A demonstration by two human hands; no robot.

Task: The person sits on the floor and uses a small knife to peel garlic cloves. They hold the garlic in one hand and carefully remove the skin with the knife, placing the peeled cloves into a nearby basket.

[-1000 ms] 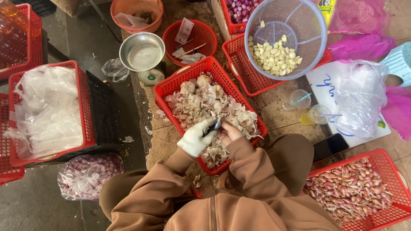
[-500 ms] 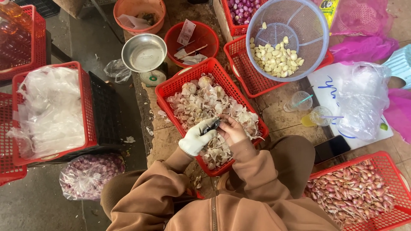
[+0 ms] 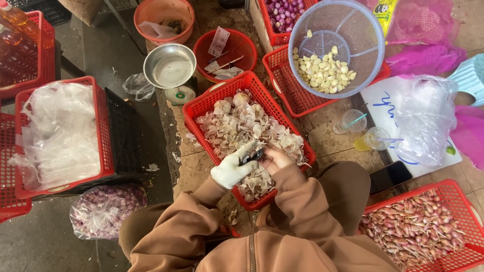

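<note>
My left hand (image 3: 233, 169), in a white glove, and my bare right hand (image 3: 275, 159) meet over the near half of a red plastic basket (image 3: 202, 106). The basket is full of papery garlic skins (image 3: 237, 126), with a few whole bulbs at its far end. A small dark knife (image 3: 252, 155) shows between the two hands. It seems gripped by my right hand and pressed against a garlic piece pinched in the gloved fingers, which mostly hide that piece. Both sleeves are brown.
A pale blue round basket (image 3: 360, 30) of peeled cloves rests on a red basket behind. Further things: a metal scale pan (image 3: 169, 65), red bowl (image 3: 237, 48), orange bowl (image 3: 164, 10), basket of plastic bags (image 3: 60, 131), shallot basket (image 3: 418, 226), bagged shallots (image 3: 103, 209), two cups (image 3: 363, 131), phone (image 3: 389, 176).
Both hands have drifted a little toward me over the basket, staying together around the knife and garlic. The baskets and bowls have not moved.
</note>
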